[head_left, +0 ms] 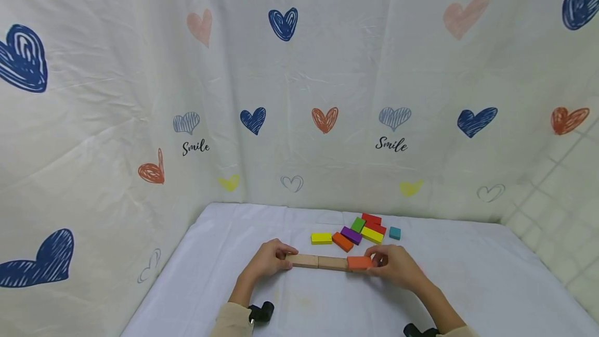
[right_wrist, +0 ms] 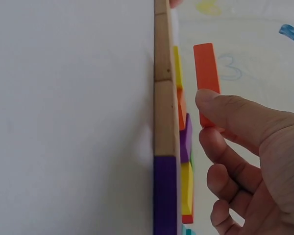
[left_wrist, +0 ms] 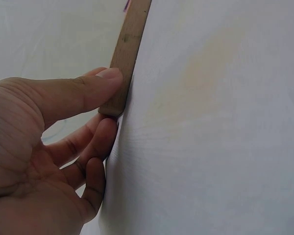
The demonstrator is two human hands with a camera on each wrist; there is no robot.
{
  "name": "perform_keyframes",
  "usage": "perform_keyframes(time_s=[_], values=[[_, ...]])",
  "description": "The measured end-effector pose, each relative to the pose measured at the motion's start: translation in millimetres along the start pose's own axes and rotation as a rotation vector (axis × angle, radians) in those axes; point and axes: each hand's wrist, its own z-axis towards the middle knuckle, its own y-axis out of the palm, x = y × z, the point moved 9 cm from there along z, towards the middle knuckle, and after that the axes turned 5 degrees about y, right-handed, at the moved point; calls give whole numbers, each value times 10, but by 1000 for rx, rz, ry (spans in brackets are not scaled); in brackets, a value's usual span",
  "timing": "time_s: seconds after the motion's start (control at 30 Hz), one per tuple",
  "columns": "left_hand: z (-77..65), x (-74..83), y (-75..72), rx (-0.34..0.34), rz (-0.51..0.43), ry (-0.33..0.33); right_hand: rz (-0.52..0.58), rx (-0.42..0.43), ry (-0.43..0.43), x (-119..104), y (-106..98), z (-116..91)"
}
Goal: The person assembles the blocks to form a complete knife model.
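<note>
Plain wooden blocks (head_left: 303,261) lie end to end in a row on the white cloth, with a purple block (right_wrist: 165,196) at the right end in the right wrist view. My left hand (head_left: 265,262) pinches the row's left end, its thumb (left_wrist: 109,81) against the wood and fingers behind. My right hand (head_left: 398,264) holds an orange block (right_wrist: 206,68) between thumb and fingers. In the right wrist view that block is raised above the row, apart from it. From the head view, the orange block and right hand hide the row's right part.
Behind the row lie a yellow block (head_left: 321,238), an orange one (head_left: 342,242), a purple one (head_left: 351,235), a green one (head_left: 358,224), a second yellow one (head_left: 372,235), red ones (head_left: 372,218) and a teal block (head_left: 395,233). A heart-printed curtain (head_left: 299,87) borders the table's back.
</note>
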Motion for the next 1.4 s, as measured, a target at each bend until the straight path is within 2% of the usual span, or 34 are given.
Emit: perform_keyframes(time_s=[0.2,0.43,0.97,1.4], values=[[5,-17,4,-2,-6,-15,36,-35,58,11,194,-15],[6,-23,13,-5,0,-17,28,-4,114,-46,326,-29],[9,-32,21,-10,8,-14,-13,-6,124,-217,414,-77],[15,-35,10,-1,-18,-7,3,-31,112,-188,422,-89]])
